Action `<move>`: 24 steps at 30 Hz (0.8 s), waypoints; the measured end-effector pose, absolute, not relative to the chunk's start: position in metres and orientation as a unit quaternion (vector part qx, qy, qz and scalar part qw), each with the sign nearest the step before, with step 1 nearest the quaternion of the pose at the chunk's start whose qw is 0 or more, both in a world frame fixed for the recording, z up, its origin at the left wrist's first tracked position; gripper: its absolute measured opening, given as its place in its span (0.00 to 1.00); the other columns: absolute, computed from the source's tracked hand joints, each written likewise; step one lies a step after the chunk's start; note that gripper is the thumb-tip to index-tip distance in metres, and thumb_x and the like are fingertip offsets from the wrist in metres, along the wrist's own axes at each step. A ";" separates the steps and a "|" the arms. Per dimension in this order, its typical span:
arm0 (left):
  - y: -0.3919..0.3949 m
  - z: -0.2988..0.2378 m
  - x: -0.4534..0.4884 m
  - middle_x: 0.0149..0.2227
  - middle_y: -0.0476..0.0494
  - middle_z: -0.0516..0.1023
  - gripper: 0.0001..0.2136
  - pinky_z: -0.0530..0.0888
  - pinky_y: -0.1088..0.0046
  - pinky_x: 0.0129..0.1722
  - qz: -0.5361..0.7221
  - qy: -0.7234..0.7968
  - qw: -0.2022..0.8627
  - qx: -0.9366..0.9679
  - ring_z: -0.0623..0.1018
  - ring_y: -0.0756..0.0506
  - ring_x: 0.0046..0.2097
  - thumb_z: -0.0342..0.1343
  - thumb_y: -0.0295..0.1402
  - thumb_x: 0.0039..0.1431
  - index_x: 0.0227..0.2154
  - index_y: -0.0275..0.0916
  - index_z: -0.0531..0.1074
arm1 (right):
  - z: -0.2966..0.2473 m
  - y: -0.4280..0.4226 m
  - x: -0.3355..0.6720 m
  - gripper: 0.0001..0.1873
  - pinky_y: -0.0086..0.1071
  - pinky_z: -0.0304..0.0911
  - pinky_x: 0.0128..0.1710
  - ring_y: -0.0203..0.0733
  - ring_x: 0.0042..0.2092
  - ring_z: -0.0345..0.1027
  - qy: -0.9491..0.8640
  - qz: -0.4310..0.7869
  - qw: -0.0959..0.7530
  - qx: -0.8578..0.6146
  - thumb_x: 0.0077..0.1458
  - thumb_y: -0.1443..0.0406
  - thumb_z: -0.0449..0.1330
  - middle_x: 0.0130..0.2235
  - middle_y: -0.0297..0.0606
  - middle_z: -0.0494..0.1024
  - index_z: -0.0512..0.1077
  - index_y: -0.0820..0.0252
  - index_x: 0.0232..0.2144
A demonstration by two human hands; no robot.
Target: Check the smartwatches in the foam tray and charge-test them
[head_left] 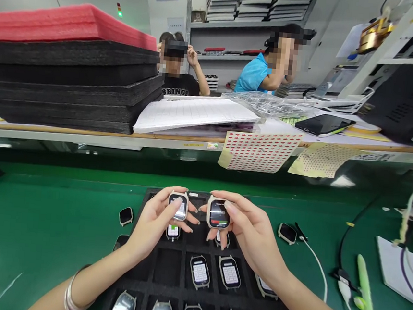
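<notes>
My left hand (160,217) is closed round a strapless smartwatch (182,212), its thumb lying on the lit screen. A second smartwatch (219,213) is gripped in my right hand (246,221), thumb at the screen's upper edge; red and green areas glow low on its display. Both watches are held up side by side, apart from each other, above a black foam tray (169,267). Several more watch bodies sit in its compartments, among them one watch (199,271) and another (230,273) with lit white screens. My forearms and hands hide parts of the tray.
Loose watches lie left (126,216) and right (287,233) of the tray on the green mat (58,238). Cables and a light-green tool (364,287) are at right. A shelf holds stacked foam trays (69,66), papers (195,115) and a phone (325,124). Two people sit beyond.
</notes>
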State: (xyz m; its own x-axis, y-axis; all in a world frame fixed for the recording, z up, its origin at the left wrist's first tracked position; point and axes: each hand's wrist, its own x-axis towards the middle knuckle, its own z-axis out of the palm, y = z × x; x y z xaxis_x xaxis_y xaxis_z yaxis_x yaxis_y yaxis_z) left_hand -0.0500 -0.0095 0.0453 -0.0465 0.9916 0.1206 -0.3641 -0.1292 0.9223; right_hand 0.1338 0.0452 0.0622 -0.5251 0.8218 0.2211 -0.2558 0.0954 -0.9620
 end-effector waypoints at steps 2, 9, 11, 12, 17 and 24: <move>-0.009 0.045 -0.051 0.35 0.40 0.78 0.12 0.76 0.74 0.29 0.621 0.385 0.533 0.427 0.80 0.44 0.34 0.53 0.34 0.62 0.46 0.36 0.67 | 0.062 0.044 0.133 0.14 0.27 0.66 0.16 0.43 0.24 0.74 -0.605 0.629 0.429 -0.230 0.59 0.58 0.58 0.29 0.39 0.76 0.72 0.58 0.45; -0.017 0.058 -0.053 0.46 0.35 0.77 0.18 0.75 0.63 0.44 0.611 0.346 0.603 0.379 0.78 0.38 0.46 0.53 0.31 0.59 0.52 0.37 0.65 | 0.062 0.042 0.134 0.17 0.27 0.68 0.16 0.44 0.26 0.75 -0.600 0.642 0.423 -0.222 0.60 0.60 0.58 0.29 0.41 0.78 0.71 0.61 0.49; -0.020 0.063 -0.054 0.46 0.36 0.77 0.21 0.73 0.61 0.48 0.602 0.333 0.624 0.371 0.77 0.38 0.47 0.53 0.30 0.58 0.55 0.38 0.62 | 0.063 0.039 0.135 0.17 0.26 0.67 0.16 0.44 0.26 0.75 -0.598 0.649 0.420 -0.214 0.60 0.61 0.57 0.28 0.40 0.77 0.70 0.61 0.50; -0.022 0.064 -0.055 0.45 0.36 0.77 0.23 0.73 0.60 0.48 0.598 0.328 0.632 0.368 0.77 0.38 0.47 0.52 0.30 0.57 0.57 0.38 0.61 | 0.063 0.038 0.135 0.17 0.25 0.67 0.16 0.44 0.26 0.75 -0.597 0.650 0.420 -0.211 0.60 0.62 0.57 0.28 0.40 0.77 0.70 0.61 0.50; -0.025 0.067 -0.058 0.39 0.37 0.77 0.26 0.74 0.60 0.42 0.575 0.326 0.656 0.364 0.78 0.40 0.41 0.51 0.27 0.56 0.59 0.36 0.58 | 0.067 0.028 0.133 0.17 0.23 0.65 0.15 0.41 0.25 0.75 -0.602 0.631 0.432 -0.230 0.59 0.63 0.60 0.30 0.39 0.76 0.70 0.59 0.50; -0.033 0.069 -0.051 0.39 0.39 0.77 0.25 0.74 0.63 0.42 0.572 0.325 0.657 0.368 0.77 0.42 0.39 0.51 0.25 0.58 0.59 0.40 0.59 | 0.086 -0.013 0.146 0.21 0.27 0.70 0.20 0.41 0.27 0.75 -0.654 0.610 0.410 -0.179 0.55 0.64 0.64 0.35 0.40 0.78 0.70 0.47 0.51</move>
State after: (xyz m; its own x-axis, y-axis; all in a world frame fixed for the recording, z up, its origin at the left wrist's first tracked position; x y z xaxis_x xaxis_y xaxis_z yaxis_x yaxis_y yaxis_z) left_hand -0.0507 -0.0334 0.0685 0.1349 0.9908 -0.0061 -0.5135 0.0752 0.8548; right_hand 0.1460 -0.0132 0.0863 -0.5997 0.7343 0.3180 -0.2660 0.1919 -0.9447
